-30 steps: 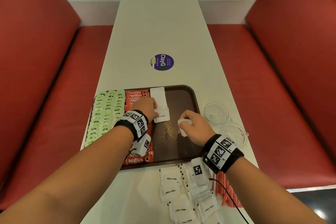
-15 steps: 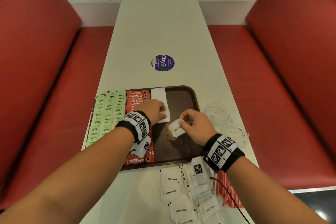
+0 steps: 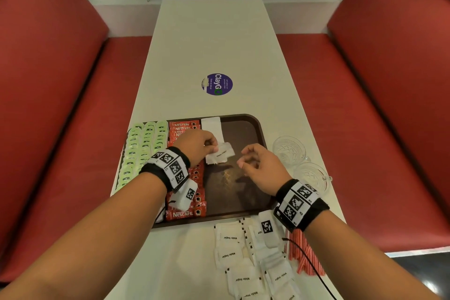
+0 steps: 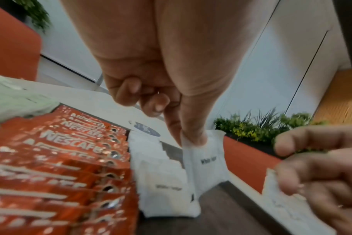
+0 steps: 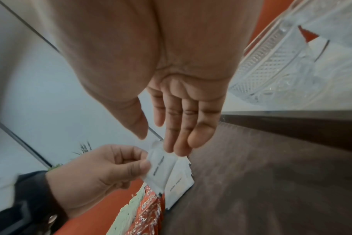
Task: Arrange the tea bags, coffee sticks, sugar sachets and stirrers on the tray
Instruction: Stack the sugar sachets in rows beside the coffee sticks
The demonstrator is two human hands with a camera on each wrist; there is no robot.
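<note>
Two cut-glass bowls (image 3: 289, 148) stand on the desk (image 3: 219, 44) just beside the tray's right edge, apart from both hands. At the desk's near edge lie loose white sugar sachets (image 3: 230, 254), with red stirrers (image 3: 305, 253) beside them toward the near right corner. A round purple sticker (image 3: 217, 84) sits mid-desk beyond the tray. Red padded benches (image 3: 48, 80) flank the desk; a pale wall and green plants close the far end.

On the brown tray (image 3: 253, 129), green tea bags (image 3: 143, 146) fill the left edge, red coffee sticks (image 3: 185, 126) run next to them, and a column of white sachets (image 3: 211, 125) follows.

The left hand (image 3: 197, 146) pinches one sugar sachet (image 3: 222, 153) by its corner, between thumb and forefinger, above the column's near end. The right hand (image 3: 261, 168) hovers over the bare tray floor, fingers loosely extended, holding nothing.
</note>
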